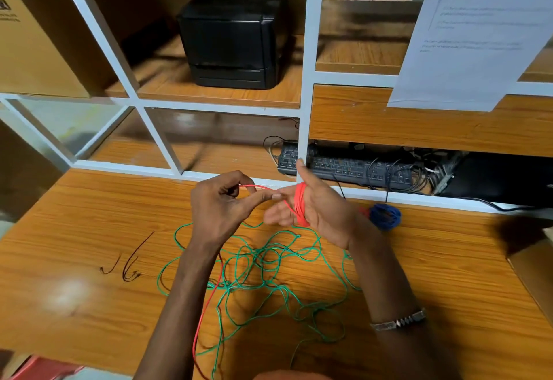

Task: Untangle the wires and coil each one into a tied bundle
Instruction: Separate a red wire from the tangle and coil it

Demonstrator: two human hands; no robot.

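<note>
Several turns of red wire (300,204) are wound around the fingers of my right hand (317,212), which is held up with the palm facing left and the fingers fairly straight. My left hand (223,206) pinches the same red wire close to the right fingers; its loose tail (206,307) hangs down past my left forearm toward the near edge. A loose green wire (269,272) lies tangled on the wooden table (89,230) under both hands. A coiled blue wire bundle (385,215) sits on the table behind my right wrist.
A black keyboard (344,167) with dark cables lies on the low shelf behind the table. A black printer (233,38) stands on a higher shelf. A cardboard box corner (532,272) juts in at the right edge. Pen marks (128,263) show on the table's left.
</note>
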